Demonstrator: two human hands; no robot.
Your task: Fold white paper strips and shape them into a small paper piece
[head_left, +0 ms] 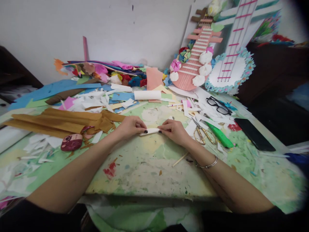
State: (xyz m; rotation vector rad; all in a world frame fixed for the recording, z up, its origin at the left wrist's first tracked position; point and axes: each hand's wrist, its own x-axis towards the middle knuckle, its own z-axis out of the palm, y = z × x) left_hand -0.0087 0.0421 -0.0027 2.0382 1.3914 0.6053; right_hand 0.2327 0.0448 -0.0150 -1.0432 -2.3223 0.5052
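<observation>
Between my two hands a small strip of white paper [152,130] is stretched just above the table, folded or rolled lengthwise as far as I can see. My left hand [132,125] pinches its left end between thumb and fingers. At the other end, my right hand [174,130] grips it the same way. Gold-handled scissors [204,134] lie to the right of my right hand, beside a green tube [220,134]. A thin wooden stick [180,159] rests below my right wrist. Brown crepe paper [70,120] spreads out left of my left hand.
Black glasses [219,105] and a dark phone [254,133] lie at the right. A dark red case [71,142] sits at the left among paper scraps. At the back stand a pink paper instrument [190,69] and a white round one [223,72]. A white roll [147,95] lies ahead.
</observation>
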